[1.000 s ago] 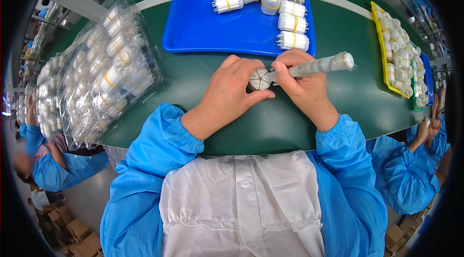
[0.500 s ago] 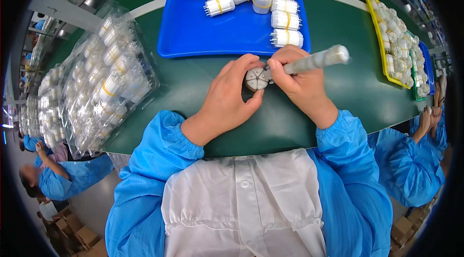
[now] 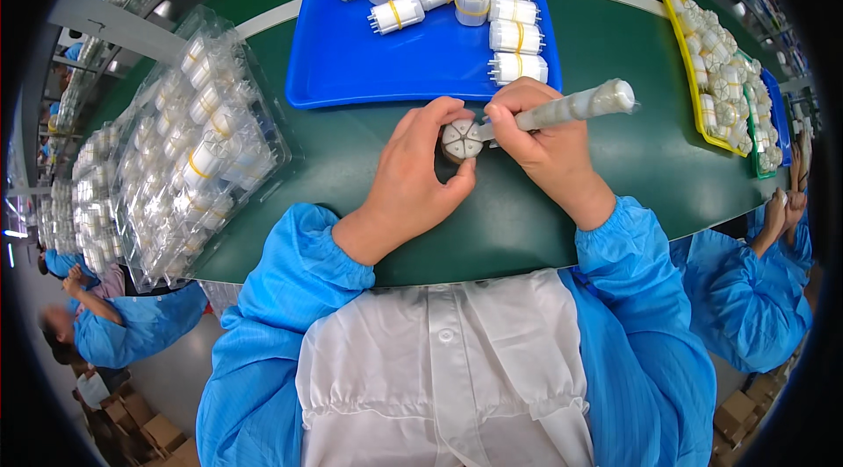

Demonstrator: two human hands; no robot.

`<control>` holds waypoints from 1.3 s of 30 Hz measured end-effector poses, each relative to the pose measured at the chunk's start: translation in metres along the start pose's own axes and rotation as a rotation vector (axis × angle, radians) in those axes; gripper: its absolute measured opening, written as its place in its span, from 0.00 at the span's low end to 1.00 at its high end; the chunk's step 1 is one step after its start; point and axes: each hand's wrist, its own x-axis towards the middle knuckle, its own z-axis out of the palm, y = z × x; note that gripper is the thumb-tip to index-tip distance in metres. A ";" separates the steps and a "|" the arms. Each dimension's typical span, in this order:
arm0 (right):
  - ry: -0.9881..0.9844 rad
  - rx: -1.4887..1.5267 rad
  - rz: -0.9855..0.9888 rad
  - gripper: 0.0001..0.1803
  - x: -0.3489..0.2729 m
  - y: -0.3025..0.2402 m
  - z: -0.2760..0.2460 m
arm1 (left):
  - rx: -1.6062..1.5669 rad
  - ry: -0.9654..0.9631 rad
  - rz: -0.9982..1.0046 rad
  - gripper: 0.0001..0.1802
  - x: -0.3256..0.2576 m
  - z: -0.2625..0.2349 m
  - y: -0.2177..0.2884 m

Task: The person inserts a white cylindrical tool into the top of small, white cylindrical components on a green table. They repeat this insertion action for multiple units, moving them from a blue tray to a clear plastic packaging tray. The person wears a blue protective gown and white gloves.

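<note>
Between the thumb and fingers of my left hand [image 3: 408, 177] stands a round bundle of white parts [image 3: 462, 140], its segmented end facing up. My right hand [image 3: 555, 155] is closed around a slim tool with a thick whitish wrapped handle [image 3: 584, 105]. The tool's flat metal-looking tip reaches the right edge of the bundle; whether it touches is too small to tell. Just beyond my hands lies a blue tray [image 3: 378, 72] with several similar white bundles, each ringed by a yellow band. Some stand upright and others lie on their sides, pins showing.
Clear plastic packs of white bundles [image 3: 198, 151] are piled on the left of the green table [image 3: 360, 129]. A yellow tray [image 3: 689, 54] filled with bundles stands at the right, beside green and blue trays. Co-workers in blue sleeves [image 3: 746, 300] sit at both sides.
The bundle and the fingers around it have shifted very slightly left. The tool tip has drawn back a little from over the bundle's end toward its right edge.
</note>
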 end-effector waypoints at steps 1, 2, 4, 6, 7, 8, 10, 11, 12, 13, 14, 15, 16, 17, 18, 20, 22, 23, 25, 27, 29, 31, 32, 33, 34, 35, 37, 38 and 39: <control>-0.021 -0.006 0.006 0.07 0.000 0.000 0.000 | -0.019 -0.006 0.000 0.35 0.000 0.000 0.000; -0.029 -0.009 0.031 0.07 -0.001 0.000 0.001 | -0.015 -0.008 -0.002 0.35 0.000 0.000 0.000; -0.044 -0.017 0.079 0.06 -0.003 0.000 0.002 | -0.006 -0.011 -0.005 0.35 0.001 0.000 0.003; -0.038 -0.039 0.060 0.06 -0.004 0.002 0.005 | 0.113 -0.031 -0.021 0.35 0.002 -0.002 0.003; -0.034 -0.050 0.049 0.06 -0.005 0.004 0.006 | 0.173 -0.040 -0.028 0.35 0.003 -0.002 0.003; -0.033 -0.026 0.070 0.06 -0.006 0.005 0.005 | 0.173 -0.041 -0.047 0.35 0.003 -0.001 0.003; -0.033 0.024 0.111 0.06 -0.006 0.006 0.003 | 0.175 -0.042 -0.086 0.35 0.002 -0.001 0.001; -0.005 0.033 0.086 0.06 -0.004 0.005 0.001 | 0.125 -0.032 -0.070 0.35 0.001 -0.001 0.001; 0.019 0.041 0.064 0.06 -0.001 0.003 -0.002 | 0.072 -0.021 -0.058 0.35 0.000 0.000 0.001; 0.043 0.049 0.042 0.06 0.001 0.003 -0.003 | 0.020 -0.009 -0.047 0.35 -0.001 0.001 0.001; 0.031 0.063 0.050 0.06 0.000 0.003 -0.002 | -0.001 -0.011 -0.037 0.35 -0.001 0.002 0.000; 0.020 0.078 0.061 0.06 0.000 0.003 -0.001 | -0.022 -0.015 -0.029 0.35 0.000 0.002 -0.001; 0.009 0.094 0.071 0.06 -0.001 0.002 0.001 | -0.042 -0.019 -0.020 0.36 -0.001 0.003 -0.002; -0.007 0.081 0.091 0.06 -0.002 0.001 0.001 | -0.046 -0.030 -0.034 0.36 -0.001 0.002 -0.001; -0.021 0.066 0.109 0.06 -0.002 -0.002 0.001 | -0.051 -0.041 -0.045 0.36 -0.001 0.002 0.000; -0.039 0.024 0.099 0.07 -0.002 -0.001 0.002 | 0.001 -0.053 -0.056 0.36 0.002 -0.001 0.003; -0.044 -0.029 0.041 0.07 -0.003 0.005 0.003 | 0.118 -0.055 -0.054 0.36 0.005 -0.004 0.007; -0.035 -0.017 0.059 0.07 -0.005 0.005 0.003 | 0.118 -0.050 -0.056 0.36 0.004 -0.003 0.006; -0.018 0.007 0.087 0.07 -0.006 0.003 0.003 | 0.122 -0.035 -0.057 0.37 0.003 -0.002 0.003; 0.015 0.032 0.098 0.07 0.000 0.000 -0.002 | 0.006 -0.026 -0.055 0.37 0.000 0.000 -0.001; 0.014 0.057 0.108 0.07 0.001 -0.001 -0.003 | -0.060 -0.029 -0.053 0.37 -0.002 0.002 -0.002; -0.011 0.083 0.117 0.07 -0.001 -0.001 -0.001 | -0.071 -0.050 -0.045 0.38 0.000 0.001 -0.002; -0.019 0.071 0.137 0.07 -0.002 -0.001 0.000 | -0.070 -0.050 -0.048 0.37 0.000 0.000 0.001; -0.027 0.056 0.155 0.06 -0.001 -0.002 0.000 | -0.069 -0.049 -0.047 0.36 0.002 -0.001 0.005; -0.035 0.042 0.172 0.06 -0.001 -0.003 0.000 | -0.068 -0.048 -0.047 0.35 0.003 -0.002 0.007; -0.047 0.028 0.171 0.06 -0.001 -0.002 0.000 | -0.002 -0.062 -0.013 0.33 0.004 -0.002 0.005; -0.069 0.002 0.161 0.07 0.000 -0.002 0.001 | 0.137 -0.086 0.060 0.31 0.007 -0.005 -0.001; -0.051 0.013 0.156 0.07 -0.002 -0.002 0.002 | 0.132 -0.078 0.061 0.29 0.007 -0.004 0.001; -0.029 0.027 0.145 0.07 -0.004 0.000 0.002 | 0.133 -0.070 0.068 0.28 0.007 -0.005 0.003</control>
